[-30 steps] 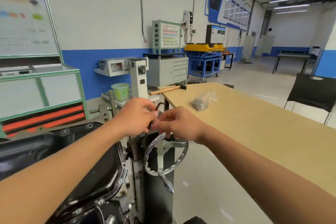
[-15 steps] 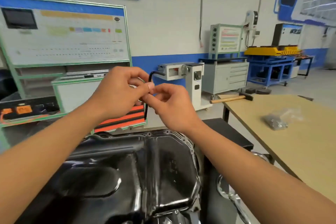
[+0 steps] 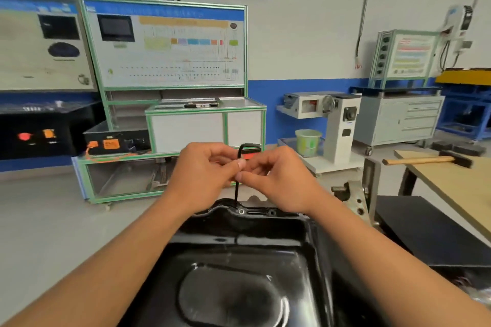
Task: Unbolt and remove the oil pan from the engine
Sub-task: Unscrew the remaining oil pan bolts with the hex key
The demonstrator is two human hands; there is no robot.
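The black glossy oil pan fills the lower middle of the head view, bolted to the engine with its bottom facing up. A black L-shaped hex key stands upright over the pan's far flange, its lower tip at the rim beside a bolt. My left hand and my right hand meet at the key's shaft, both pinching it between thumb and fingers. The key's short arm sticks out to the right above my hands.
A wooden table with a hammer stands at the right. The grey engine stand rises right of the pan. Green-framed training benches and a grey cabinet line the far wall across open floor.
My view swung left from the stand's handwheel and table to the pan. Both hands carried the hex key along and lowered it until its tip reached the far flange.
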